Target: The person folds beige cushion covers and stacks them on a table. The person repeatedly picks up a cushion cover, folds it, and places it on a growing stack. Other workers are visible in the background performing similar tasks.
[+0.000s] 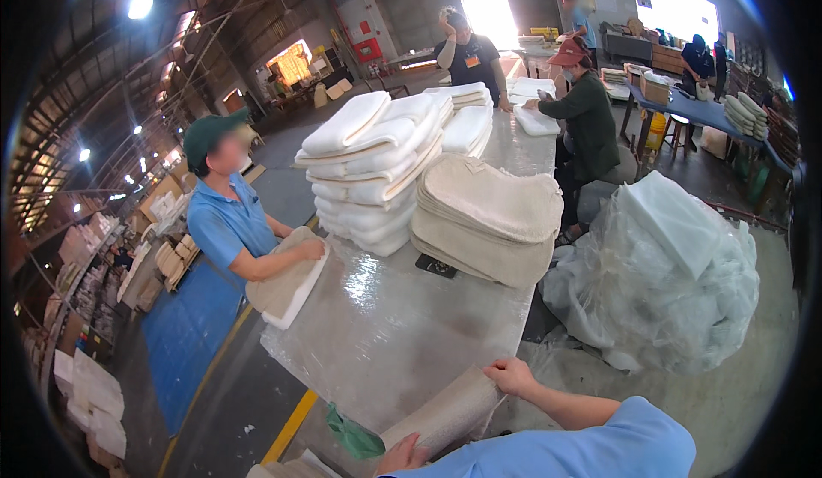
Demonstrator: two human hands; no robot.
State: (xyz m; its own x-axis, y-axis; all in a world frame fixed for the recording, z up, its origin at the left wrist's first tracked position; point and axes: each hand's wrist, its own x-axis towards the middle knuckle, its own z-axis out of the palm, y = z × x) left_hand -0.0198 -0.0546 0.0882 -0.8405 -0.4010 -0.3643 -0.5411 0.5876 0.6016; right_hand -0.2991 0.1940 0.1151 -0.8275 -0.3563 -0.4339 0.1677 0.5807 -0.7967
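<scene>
A beige textured fabric piece (449, 407) lies at the near end of the long table, close to my body, with its far side rounded like a fold or roll. At its right end, my right hand (513, 377) pinches the upper corner between thumb and fingers. My left hand (402, 456) grips its near left part, partly cut off by the lower edge of the view. Beside the fabric, on the left, sits a crumpled green piece of plastic or cloth (353, 433). More folded pale material (295, 467) shows at the bottom edge.
The shiny table (402, 324) carries a beige fabric stack (488, 221) and tall white padding stacks (368, 170). A co-worker (227, 212) at the left handles a beige-and-white pad; others stand farther back. A large clear plastic bag of white material (659, 281) stands right.
</scene>
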